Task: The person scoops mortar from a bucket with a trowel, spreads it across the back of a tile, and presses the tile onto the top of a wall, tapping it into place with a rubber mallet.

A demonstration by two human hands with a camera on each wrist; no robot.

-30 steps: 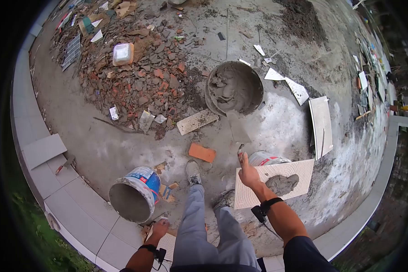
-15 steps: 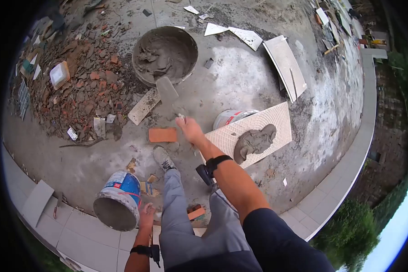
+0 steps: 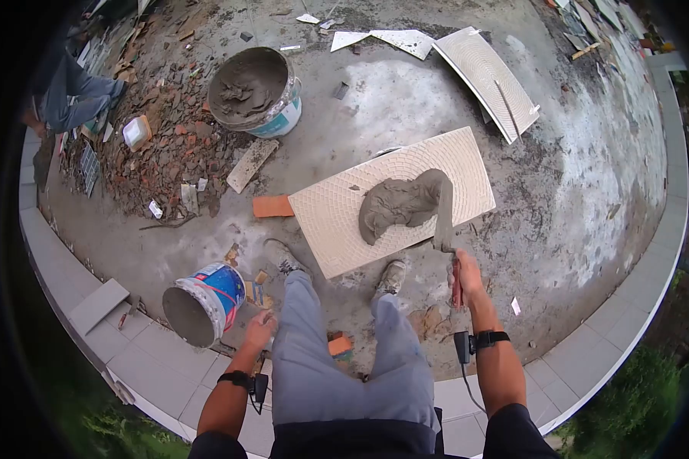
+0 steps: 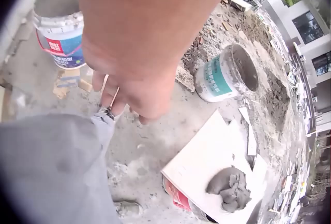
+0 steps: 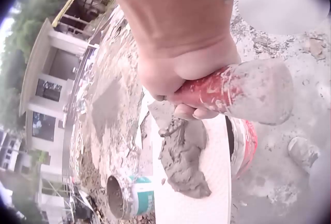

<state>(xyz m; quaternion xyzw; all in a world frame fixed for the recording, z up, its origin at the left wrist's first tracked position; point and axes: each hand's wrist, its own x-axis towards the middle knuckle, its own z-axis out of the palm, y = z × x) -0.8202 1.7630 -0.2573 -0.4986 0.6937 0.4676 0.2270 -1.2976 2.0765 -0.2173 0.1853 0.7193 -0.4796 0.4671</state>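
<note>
My right hand (image 3: pixel 467 273) grips the red handle (image 3: pixel 457 284) of a trowel, whose mortar-coated blade (image 3: pixel 444 214) touches the right edge of a grey mortar heap (image 3: pixel 402 203). The heap lies on a ridged cream tile (image 3: pixel 329 229), which rests on a bucket mostly hidden under it. In the right wrist view my fingers curl round the smeared red handle (image 5: pixel 207 92). Beside the left thigh hangs my left hand (image 3: pixel 261 329), fingers loosely bent and holding nothing, a little right of the blue-labelled bucket (image 3: pixel 226 287). The left wrist view shows that hand (image 4: pixel 132 89) empty too.
A mortar-filled bucket (image 3: pixel 279 115) stands at the upper left, by brick rubble (image 3: pixel 168 130). An orange brick (image 3: pixel 272 206) lies against the tile's left corner. Another ridged tile (image 3: pixel 486 80) leans at the upper right. A person's legs (image 3: pixel 80 96) show at the far left.
The trowel has moved from the mortar bucket right to the heap on the tile. My left hand stays low near the blue-labelled bucket. The view has shifted, and another person's legs now show clearly.
</note>
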